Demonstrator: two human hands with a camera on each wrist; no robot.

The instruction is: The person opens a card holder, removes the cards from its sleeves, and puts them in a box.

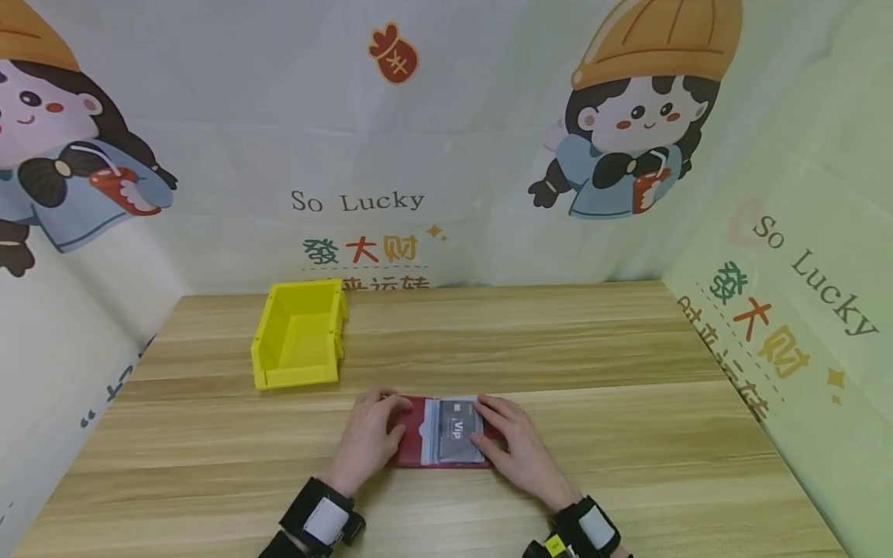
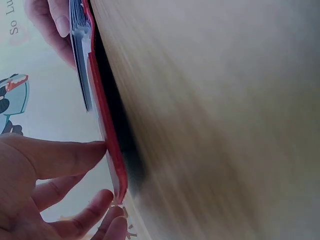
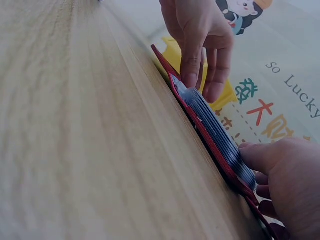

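A red card holder (image 1: 410, 434) lies opened out on the table. On its right half sits a stack of clear sleeves (image 3: 220, 135), with a dark grey card marked "Vip" (image 1: 456, 432) on top. My left hand (image 1: 368, 435) holds the left cover: in the left wrist view its thumb (image 2: 90, 156) presses the inner face and other fingertips curl at the cover's end. My right hand (image 1: 519, 446) grips the right side, its thumb and index finger on the edge of the sleeves. Part of the right cover is hidden beneath that hand.
A yellow open bin (image 1: 300, 380) stands at the back left of the wooden table (image 1: 593, 349). Printed cloth (image 1: 488, 155) hangs behind the table and along its sides. Both wrists wear black straps with devices.
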